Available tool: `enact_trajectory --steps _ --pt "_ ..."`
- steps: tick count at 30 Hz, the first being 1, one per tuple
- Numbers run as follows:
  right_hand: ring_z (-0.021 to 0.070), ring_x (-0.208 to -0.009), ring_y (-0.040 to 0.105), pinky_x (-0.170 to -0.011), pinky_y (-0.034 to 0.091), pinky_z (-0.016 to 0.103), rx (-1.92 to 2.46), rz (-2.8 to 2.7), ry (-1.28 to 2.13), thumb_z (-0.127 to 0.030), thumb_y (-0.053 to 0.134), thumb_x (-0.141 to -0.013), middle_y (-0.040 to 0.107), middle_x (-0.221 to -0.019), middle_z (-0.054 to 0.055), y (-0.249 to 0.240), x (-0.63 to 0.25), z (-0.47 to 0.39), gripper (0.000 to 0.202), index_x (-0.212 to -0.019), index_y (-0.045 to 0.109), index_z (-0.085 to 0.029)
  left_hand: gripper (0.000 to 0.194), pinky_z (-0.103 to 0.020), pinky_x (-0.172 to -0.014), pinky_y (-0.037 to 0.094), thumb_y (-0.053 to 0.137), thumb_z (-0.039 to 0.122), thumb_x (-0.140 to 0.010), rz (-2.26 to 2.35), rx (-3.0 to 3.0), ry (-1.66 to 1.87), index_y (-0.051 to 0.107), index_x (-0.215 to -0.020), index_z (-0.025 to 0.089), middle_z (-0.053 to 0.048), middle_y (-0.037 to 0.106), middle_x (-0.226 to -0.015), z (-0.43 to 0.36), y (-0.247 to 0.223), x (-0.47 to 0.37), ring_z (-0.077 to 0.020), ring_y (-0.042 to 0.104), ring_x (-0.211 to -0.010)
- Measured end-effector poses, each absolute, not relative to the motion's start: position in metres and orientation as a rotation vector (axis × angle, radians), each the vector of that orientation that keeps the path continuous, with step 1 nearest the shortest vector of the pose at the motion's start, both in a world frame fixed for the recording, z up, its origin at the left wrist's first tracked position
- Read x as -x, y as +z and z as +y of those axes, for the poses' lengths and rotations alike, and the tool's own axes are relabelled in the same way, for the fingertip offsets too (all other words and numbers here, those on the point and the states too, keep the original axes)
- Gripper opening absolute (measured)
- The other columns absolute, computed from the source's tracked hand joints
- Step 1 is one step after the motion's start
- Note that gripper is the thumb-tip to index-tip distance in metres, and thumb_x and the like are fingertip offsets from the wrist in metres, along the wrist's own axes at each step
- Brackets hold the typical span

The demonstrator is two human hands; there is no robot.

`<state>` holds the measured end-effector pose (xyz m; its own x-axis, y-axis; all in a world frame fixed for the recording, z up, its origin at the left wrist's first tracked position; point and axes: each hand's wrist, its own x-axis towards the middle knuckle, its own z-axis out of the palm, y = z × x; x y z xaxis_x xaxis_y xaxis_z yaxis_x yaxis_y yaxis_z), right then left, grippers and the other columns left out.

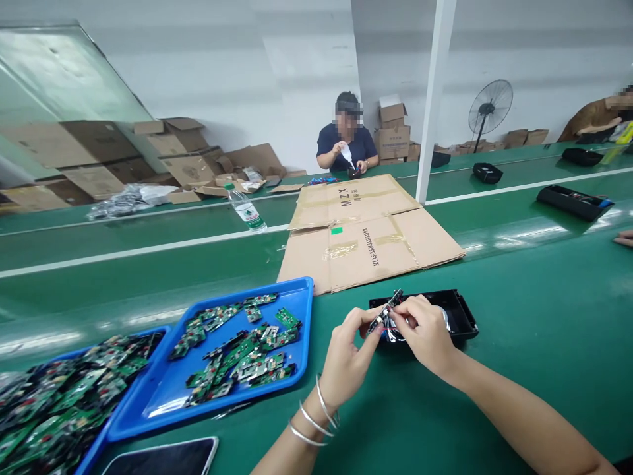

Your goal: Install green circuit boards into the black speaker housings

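Observation:
Between the fingers of my left hand (347, 356) is a small circuit board (386, 311), held tilted with its far end up. My right hand (429, 335) pinches at the same board from the other side, where a wire connector seems to sit; the fingertips partly cover it. Below both hands lies an open black plastic housing (462, 315) with wires and a round pale-rimmed part inside. A red wire shows near the board. To the left, a blue tray (307, 330) holds several green circuit boards (242, 356).
A second blue tray (106, 429) heaped with boards stands at left, near a phone (163, 458). Flattened cardboard (346, 264) and a water bottle (248, 211) lie ahead. A white post (435, 99) rises beyond. A co-worker (347, 145) sits opposite; black housings (573, 201) lie at right.

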<state>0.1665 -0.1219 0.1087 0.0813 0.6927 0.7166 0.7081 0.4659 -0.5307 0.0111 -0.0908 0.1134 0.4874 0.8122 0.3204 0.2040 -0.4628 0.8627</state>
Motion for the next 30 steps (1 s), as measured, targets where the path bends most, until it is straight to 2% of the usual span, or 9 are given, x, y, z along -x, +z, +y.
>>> enact_trajectory --steps 9,13,19,22,24,26,30 --pt "0.0127 -0.058 0.047 -0.056 0.035 0.025 1.228 -1.614 -0.087 -0.015 0.050 -0.086 0.052 -0.058 -0.001 0.104 -0.166 -0.120 0.020 -0.067 0.051 -0.017 0.012 -0.026 -0.066 0.045 0.050 0.024 -0.086 0.836 -1.951 0.979 0.058 -0.092 0.018 -0.007 0.065 -0.095 -0.093 0.115 -0.013 -0.0154 0.056 -0.076" --pt "0.0137 -0.060 0.049 -0.061 0.037 0.027 1.220 -1.640 -0.100 -0.015 0.046 -0.089 0.055 -0.063 0.001 0.104 -0.166 -0.120 0.020 -0.070 0.052 -0.017 0.014 -0.026 -0.061 0.045 0.048 0.018 -0.086 0.833 -2.115 1.032 0.058 -0.096 0.020 -0.007 0.065 -0.102 -0.095 0.115 -0.014 -0.0141 0.053 -0.070" --pt "0.0133 -0.059 0.048 -0.064 0.037 0.030 1.132 -1.650 -0.074 -0.016 0.044 -0.089 0.055 -0.063 0.000 0.101 -0.175 -0.114 0.019 -0.072 0.052 -0.018 0.028 -0.033 -0.073 0.048 0.052 0.008 -0.078 0.737 -2.195 1.069 0.056 -0.101 0.023 -0.008 0.060 -0.118 -0.101 0.118 -0.013 -0.0159 0.053 -0.078" --pt "0.0136 -0.060 0.047 -0.064 0.038 0.030 1.062 -1.618 0.032 -0.015 0.045 -0.088 0.054 -0.063 0.000 0.099 -0.181 -0.110 0.017 -0.073 0.052 -0.018 0.038 -0.035 -0.078 0.049 0.052 0.011 -0.079 0.619 -1.888 0.998 0.046 -0.114 0.023 -0.010 0.053 -0.125 -0.102 0.123 -0.011 -0.0175 0.057 -0.090" --pt "0.0139 -0.061 0.047 -0.062 0.039 0.029 1.009 -1.606 0.095 -0.014 0.045 -0.087 0.052 -0.063 0.000 0.098 -0.183 -0.107 0.017 -0.072 0.051 -0.019 0.036 -0.035 -0.077 0.051 0.049 0.015 -0.082 0.559 -1.616 1.030 0.041 -0.116 0.023 -0.012 0.049 -0.129 -0.101 0.126 -0.010 -0.0187 0.058 -0.094" --pt "0.0143 -0.062 0.048 -0.062 0.040 0.029 0.964 -1.595 0.129 -0.012 0.045 -0.086 0.051 -0.063 0.000 0.098 -0.184 -0.106 0.017 -0.071 0.050 -0.019 0.030 -0.035 -0.074 0.052 0.047 0.018 -0.084 0.595 -1.416 1.075 0.041 -0.113 0.021 -0.013 0.050 -0.126 -0.099 0.128 -0.010 -0.0189 0.061 -0.091" --pt "0.0157 -0.066 0.052 -0.062 0.042 0.030 0.934 -1.586 0.159 -0.012 0.047 -0.085 0.050 -0.061 0.000 0.097 -0.185 -0.106 0.019 -0.068 0.050 -0.019 0.025 -0.033 -0.067 0.053 0.048 0.025 -0.084 0.722 -1.298 0.986 0.049 -0.108 0.015 -0.012 0.061 -0.104 -0.094 0.132 -0.011 -0.0197 0.064 -0.081"
